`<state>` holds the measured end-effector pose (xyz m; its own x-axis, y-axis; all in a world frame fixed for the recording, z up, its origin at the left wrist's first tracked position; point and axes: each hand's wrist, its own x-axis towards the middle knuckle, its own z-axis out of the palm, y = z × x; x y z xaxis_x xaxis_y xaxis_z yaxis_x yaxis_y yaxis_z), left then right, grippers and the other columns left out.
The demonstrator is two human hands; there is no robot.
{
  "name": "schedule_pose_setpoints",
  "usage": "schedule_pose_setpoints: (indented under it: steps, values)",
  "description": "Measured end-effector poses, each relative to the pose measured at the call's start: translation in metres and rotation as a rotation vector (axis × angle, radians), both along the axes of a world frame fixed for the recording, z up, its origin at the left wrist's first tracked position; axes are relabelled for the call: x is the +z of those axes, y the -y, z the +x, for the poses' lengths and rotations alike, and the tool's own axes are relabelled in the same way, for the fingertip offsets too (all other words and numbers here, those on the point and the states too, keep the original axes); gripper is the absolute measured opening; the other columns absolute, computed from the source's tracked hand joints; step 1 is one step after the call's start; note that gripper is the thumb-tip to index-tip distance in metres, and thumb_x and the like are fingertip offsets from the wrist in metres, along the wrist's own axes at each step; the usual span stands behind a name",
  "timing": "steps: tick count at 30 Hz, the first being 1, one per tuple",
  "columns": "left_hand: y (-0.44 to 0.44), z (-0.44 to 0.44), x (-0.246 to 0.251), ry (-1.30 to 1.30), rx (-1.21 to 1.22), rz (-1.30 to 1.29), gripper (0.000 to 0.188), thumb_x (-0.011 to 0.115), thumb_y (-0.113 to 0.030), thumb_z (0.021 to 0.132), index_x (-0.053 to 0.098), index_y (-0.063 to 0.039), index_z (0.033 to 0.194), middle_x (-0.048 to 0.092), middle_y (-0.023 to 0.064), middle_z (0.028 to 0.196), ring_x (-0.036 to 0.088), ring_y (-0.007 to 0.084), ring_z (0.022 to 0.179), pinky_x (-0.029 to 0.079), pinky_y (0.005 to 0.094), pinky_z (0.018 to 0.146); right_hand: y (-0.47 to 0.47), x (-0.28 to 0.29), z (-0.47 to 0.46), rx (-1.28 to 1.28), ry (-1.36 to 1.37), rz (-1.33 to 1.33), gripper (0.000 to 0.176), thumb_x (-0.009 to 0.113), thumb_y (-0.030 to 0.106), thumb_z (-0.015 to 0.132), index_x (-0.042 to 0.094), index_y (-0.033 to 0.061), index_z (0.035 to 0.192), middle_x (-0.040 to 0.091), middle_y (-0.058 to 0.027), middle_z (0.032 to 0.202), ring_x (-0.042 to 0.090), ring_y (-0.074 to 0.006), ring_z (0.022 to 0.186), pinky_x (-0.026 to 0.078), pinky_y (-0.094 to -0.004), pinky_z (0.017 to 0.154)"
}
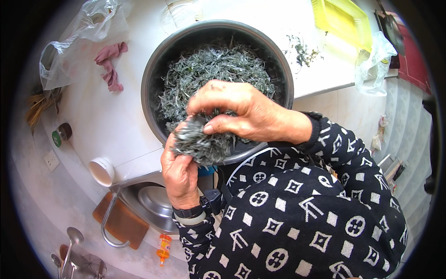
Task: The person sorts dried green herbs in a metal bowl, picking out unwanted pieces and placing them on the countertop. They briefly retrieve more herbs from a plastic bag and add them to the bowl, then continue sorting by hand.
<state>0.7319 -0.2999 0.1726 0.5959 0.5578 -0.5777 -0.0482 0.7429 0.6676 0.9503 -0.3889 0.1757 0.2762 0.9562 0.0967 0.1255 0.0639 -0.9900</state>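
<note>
A large round metal basin [148, 87] stands on the counter before me, heaped with grey-green leafy plant material [216, 66]. Over its near rim, a clump of the same leaves [202, 146] is held up between my two hands. My left hand [179, 174] cups the clump from the left and below. From above, my right hand [240, 111] grips its top, with thumb and fingers bent into the leaves. The clump is blurred at its left side, and some fingertips are hidden in or behind it.
A pink cloth [110, 64] and a clear plastic bag [69, 59] lie at left. Loose sprigs [303, 52] and a yellow plastic basket [343, 22] are at upper right. Near the sink [150, 204] are a white cup [101, 171], a faucet [108, 216] and an orange bottle [163, 247].
</note>
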Motion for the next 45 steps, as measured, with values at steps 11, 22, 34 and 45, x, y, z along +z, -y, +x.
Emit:
schedule_pose_setpoints:
  steps: [11,22,34,45]
  values:
    - [-0.013,-0.012,-0.007,-0.295,-0.043,0.177,0.076,0.053,0.009,0.082,0.041,0.007,0.157,0.042,0.021,0.163,0.05,0.0271,0.14,0.046,0.0336,0.106,0.06,-0.02,0.057,-0.119,0.616,-0.572,0.051,0.075,0.012,0.093,0.059,0.0059,0.141,0.059,-0.0221,0.142,0.058,-0.0373,0.131,0.048,-0.0453,0.11]
    - [-0.012,0.044,-0.063,-0.194,0.023,0.035,0.088,0.07,0.015,0.079,0.033,0.011,0.158,0.06,0.0176,0.14,0.065,0.022,0.117,0.054,0.0333,0.101,0.003,-0.053,0.048,-0.041,-0.055,-0.619,0.05,0.071,0.0,0.081,0.069,0.0024,0.13,0.074,-0.0154,0.11,0.069,-0.0242,0.104,0.054,-0.0357,0.094]
    - [-0.006,0.009,-0.003,-0.235,-0.095,0.218,0.066,0.059,0.017,0.073,0.064,0.005,0.138,0.067,0.0134,0.132,0.063,0.021,0.122,0.051,0.0306,0.103,0.036,0.032,0.033,0.303,0.468,-0.131,0.042,0.066,-0.006,0.081,0.073,0.0134,0.118,0.069,-0.0074,0.12,0.06,-0.0285,0.123,0.048,-0.0506,0.101]
    - [-0.021,0.02,-0.026,-0.345,-0.01,0.106,0.091,0.079,0.002,0.086,0.029,0.005,0.162,0.052,0.0205,0.148,0.056,0.0236,0.129,0.045,0.0336,0.11,0.048,-0.021,0.07,-0.134,0.311,-0.603,0.083,0.078,0.019,0.087,0.04,0.0022,0.16,0.046,-0.0269,0.159,0.047,-0.0368,0.148,0.034,-0.0427,0.124]
